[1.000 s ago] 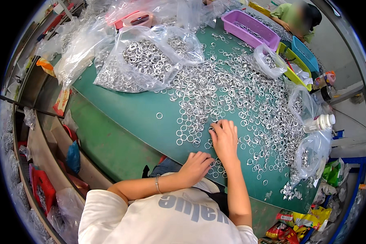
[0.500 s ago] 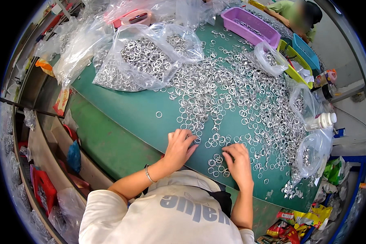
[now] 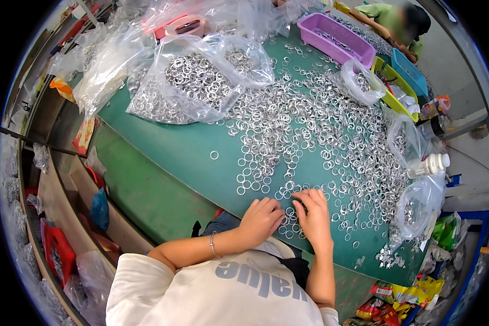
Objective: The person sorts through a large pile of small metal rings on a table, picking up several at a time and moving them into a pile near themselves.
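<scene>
My left hand [image 3: 262,220] is at the near edge of the green table [image 3: 185,157], its fingers curled together. Whatever it may hold is hidden by the fingers. To its right, my right hand [image 3: 314,214] is bent over the table, with thumb and index fingertips close together beside some small silver metal rings [image 3: 284,192]. I cannot make out whether a ring is between them. A few rings lie in the gap between my hands. Beyond them spreads a large loose heap of the same rings [image 3: 277,117].
Clear plastic bags of rings [image 3: 195,81] lie at the far left. A purple bin [image 3: 337,39], a yellow-green basket [image 3: 399,89] and a blue tray [image 3: 409,72] line the far right. A white bottle [image 3: 432,165] lies at the right edge. Another person [image 3: 386,22] works at the far right.
My left hand has moved right and toward me, from the rings at the edge to beside my right hand. My right hand has shifted slightly up and left.
</scene>
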The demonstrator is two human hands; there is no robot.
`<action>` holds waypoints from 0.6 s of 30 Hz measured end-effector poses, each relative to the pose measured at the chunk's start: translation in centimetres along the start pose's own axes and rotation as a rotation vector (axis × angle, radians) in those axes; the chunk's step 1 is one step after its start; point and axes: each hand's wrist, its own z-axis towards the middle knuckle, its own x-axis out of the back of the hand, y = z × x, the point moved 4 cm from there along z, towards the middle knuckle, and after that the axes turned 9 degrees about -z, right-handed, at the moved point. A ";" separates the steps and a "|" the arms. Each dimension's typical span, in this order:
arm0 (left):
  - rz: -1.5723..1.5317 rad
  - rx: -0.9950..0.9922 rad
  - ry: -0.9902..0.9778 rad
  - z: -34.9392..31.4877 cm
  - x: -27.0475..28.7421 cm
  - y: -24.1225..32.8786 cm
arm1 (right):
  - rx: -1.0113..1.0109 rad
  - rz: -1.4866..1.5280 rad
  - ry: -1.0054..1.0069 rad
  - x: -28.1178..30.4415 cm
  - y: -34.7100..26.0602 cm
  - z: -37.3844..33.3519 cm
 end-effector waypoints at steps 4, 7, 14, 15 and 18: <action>0.046 0.035 0.136 -0.2 2.4 -1.0 | 0.058 -0.024 0.006 -0.8 -1.0 1.1; 0.147 0.112 0.215 0.3 4.4 -2.7 | 0.126 -0.095 -0.058 -2.2 -2.0 1.7; 0.031 0.026 0.153 0.2 4.0 -2.8 | 0.052 -0.061 -0.083 -0.4 -0.1 1.3; -0.027 -0.022 0.148 0.2 3.6 -2.3 | 0.032 0.006 -0.069 0.0 0.5 1.0; -0.090 -0.085 0.007 0.0 1.2 -1.1 | -0.041 0.065 -0.003 1.0 1.0 -0.1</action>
